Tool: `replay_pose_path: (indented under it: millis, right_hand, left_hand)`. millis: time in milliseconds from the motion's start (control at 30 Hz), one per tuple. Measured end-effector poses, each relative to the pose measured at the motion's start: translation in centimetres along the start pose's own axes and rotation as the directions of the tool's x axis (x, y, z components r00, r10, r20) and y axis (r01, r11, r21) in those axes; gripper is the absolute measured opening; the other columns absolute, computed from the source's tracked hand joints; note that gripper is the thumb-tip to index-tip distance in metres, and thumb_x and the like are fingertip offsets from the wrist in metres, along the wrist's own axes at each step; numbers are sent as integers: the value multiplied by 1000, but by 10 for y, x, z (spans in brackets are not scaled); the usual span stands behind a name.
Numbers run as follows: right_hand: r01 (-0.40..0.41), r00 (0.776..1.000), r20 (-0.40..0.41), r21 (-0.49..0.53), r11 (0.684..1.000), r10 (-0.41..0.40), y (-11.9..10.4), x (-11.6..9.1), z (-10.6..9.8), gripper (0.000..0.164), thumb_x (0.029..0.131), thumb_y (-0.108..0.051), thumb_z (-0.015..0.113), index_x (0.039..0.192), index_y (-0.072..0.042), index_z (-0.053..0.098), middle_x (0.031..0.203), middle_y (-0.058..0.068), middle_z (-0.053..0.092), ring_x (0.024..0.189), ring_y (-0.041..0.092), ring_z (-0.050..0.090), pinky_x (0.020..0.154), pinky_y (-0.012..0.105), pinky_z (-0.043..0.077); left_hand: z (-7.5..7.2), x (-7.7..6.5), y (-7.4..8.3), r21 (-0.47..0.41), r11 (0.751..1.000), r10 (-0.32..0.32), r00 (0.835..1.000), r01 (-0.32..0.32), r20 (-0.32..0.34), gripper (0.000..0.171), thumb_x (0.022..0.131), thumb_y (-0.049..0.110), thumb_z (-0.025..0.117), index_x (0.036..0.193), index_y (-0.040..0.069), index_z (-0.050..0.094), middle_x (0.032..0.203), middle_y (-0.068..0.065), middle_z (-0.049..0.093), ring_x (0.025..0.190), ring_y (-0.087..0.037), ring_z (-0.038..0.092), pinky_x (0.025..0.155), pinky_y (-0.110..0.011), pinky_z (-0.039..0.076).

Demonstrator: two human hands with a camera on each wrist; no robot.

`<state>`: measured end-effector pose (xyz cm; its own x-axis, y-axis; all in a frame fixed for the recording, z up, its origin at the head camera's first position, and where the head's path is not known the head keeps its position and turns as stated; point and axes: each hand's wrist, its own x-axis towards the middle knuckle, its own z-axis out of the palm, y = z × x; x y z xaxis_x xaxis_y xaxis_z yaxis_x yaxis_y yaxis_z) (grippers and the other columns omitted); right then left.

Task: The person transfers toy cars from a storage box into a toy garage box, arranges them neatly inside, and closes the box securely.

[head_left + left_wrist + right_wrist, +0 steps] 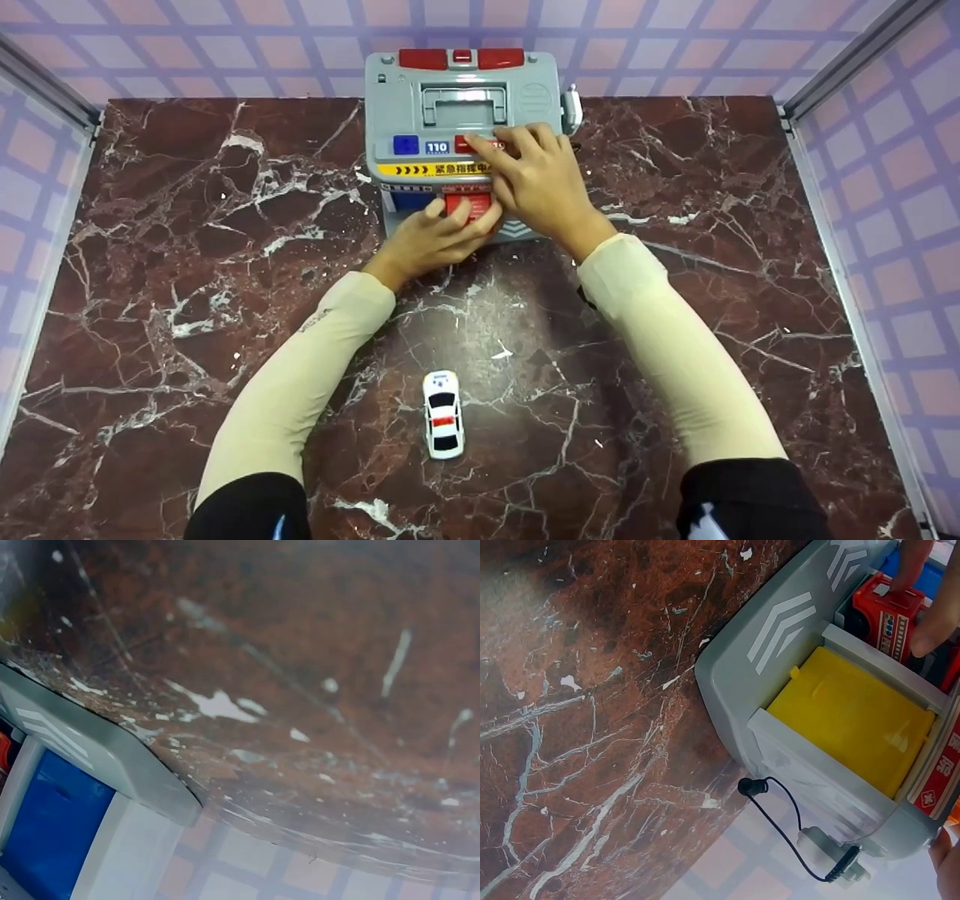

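A grey toy garage (390, 90) stands at the back of the table. My left hand (442, 236) is at its front and grips a red toy truck (885, 619) in the middle bay, its fingers on both sides. In the head view the truck's red top (471, 202) shows between the hands. My right hand (544, 176) rests on the garage's upper panel, a digit touching the red button (463, 144) beside the blue button (406, 145). A yellow door (855, 720) covers one side bay, and a blue door (56, 817) the other.
A white toy car (443, 416) with a red roof bar lies on the marbled table (187, 247) between the forearms. A white handset piece (573, 111) hangs at the garage's right side, with a black cord (780, 836). Checked panels (225, 45) border the table.
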<state>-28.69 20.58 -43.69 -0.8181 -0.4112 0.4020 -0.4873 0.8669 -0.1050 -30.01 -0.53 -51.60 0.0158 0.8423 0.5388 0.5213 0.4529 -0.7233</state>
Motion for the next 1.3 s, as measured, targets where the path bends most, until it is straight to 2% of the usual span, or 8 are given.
replay_pose_path:
  millis: [433, 533, 633, 733, 867, 1033, 1167, 1300]
  right_hand:
    - [-25, 999, 41, -2, 1000, 25, 0, 1, 2, 47, 100, -29, 45, 147, -34, 51, 139, 10, 57, 119, 34, 49, 96, 49, 41]
    - [-29, 998, 47, 1, 1000, 28, -1, 1, 2, 48, 100, -29, 44, 147, -35, 50, 139, 10, 57, 119, 34, 49, 96, 49, 41]
    - [-24, 999, 47, 3, 1000, 24, -2, 1, 2, 48, 100, -29, 43, 147, -35, 50, 139, 10, 57, 119, 34, 50, 97, 49, 41]
    - [-19, 999, 43, 5, 1000, 18, -3, 2, 1, 48, 100, -29, 42, 147, -35, 50, 139, 10, 57, 119, 33, 49, 96, 49, 41]
    - [-16, 999, 29, -2, 1000, 16, -1, 1, 1, 48, 100, -29, 42, 147, -34, 51, 139, 10, 58, 119, 34, 49, 96, 49, 41]
    - [-18, 1000, 12, 3, 1000, 18, -1, 0, 0, 48, 99, -28, 43, 146, -32, 53, 137, 11, 58, 118, 35, 49, 93, 49, 41]
    - [-21, 1000, 7, 15, 1000, 21, -1, 0, 1, 48, 98, -27, 44, 145, -33, 53, 137, 10, 58, 117, 35, 49, 92, 49, 41]
    - [-17, 1000, 3, 7, 1000, 17, -1, 0, 2, 49, 98, -27, 45, 145, -32, 53, 135, 10, 59, 117, 35, 49, 93, 49, 40]
  left_hand:
    - [-4, -11, -2, -40, 997, 60, 995, -63, -79, 23, 90, 21, 62, 111, 29, 67, 132, 10, 53, 108, -16, 43, 84, -33, 31]
    - [-7, -15, -1, -23, 998, 66, 998, -66, -23, 19, 88, 17, 64, 104, 24, 72, 126, 12, 53, 102, -15, 40, 83, -32, 29]
    - [-15, -17, 5, 28, 1000, 11, 993, -15, 119, 18, 86, 16, 66, 102, 21, 73, 119, 11, 53, 97, -14, 37, 83, -32, 27]
    - [-27, -16, 14, 41, 996, -84, 948, 75, 308, 15, 84, 15, 66, 96, 19, 73, 116, 4, 55, 95, -16, 39, 83, -32, 29]
    - [-39, -11, 27, 50, 971, -226, 832, 234, 507, 10, 86, 14, 61, 85, 15, 71, 102, -6, 58, 90, -22, 48, 81, -33, 35]
    - [-41, -6, 34, 103, 918, -362, 703, 382, 612, 18, 95, 15, 50, 89, 14, 67, 74, -7, 57, 73, -24, 53, 73, -36, 39]
    - [-39, -6, 33, 112, 903, -383, 658, 415, 649, 17, 96, 16, 48, 92, 16, 65, 70, -7, 58, 69, -24, 54, 71, -37, 39]
    - [-38, -5, 31, 93, 906, -365, 652, 412, 665, 18, 97, 18, 50, 91, 16, 67, 71, -7, 59, 68, -25, 55, 70, -38, 39]
